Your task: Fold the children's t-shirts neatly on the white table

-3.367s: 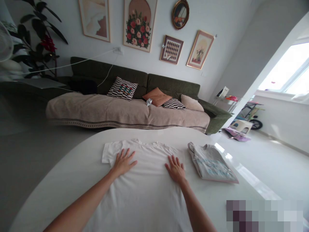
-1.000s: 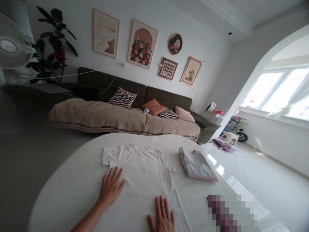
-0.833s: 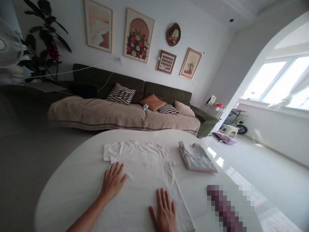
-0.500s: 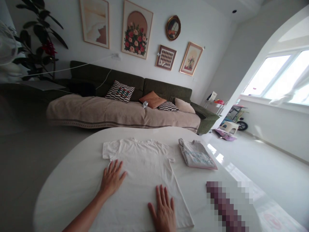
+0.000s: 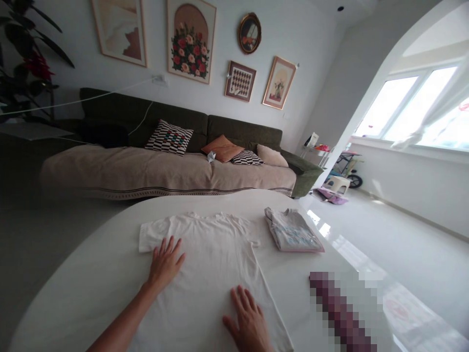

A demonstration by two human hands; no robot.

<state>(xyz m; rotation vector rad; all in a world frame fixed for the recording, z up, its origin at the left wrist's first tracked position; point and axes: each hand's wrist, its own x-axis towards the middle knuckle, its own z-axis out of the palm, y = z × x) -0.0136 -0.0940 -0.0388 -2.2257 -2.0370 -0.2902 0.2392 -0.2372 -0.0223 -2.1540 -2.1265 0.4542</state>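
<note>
Head view: my left hand [image 5: 165,264] and right hand [image 5: 249,318] press open, gripping nothing, on the white T-shirt [image 5: 208,264]. Folded gray shirts [image 5: 294,232] lie at two o'clock.

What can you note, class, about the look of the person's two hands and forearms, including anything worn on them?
The left hand and the right hand are both bare, with no gloves, and no rings can be seen. No sleeve covers the visible forearm, and no watch or bracelet shows. The fingernails are too small and blurred to describe.
</note>
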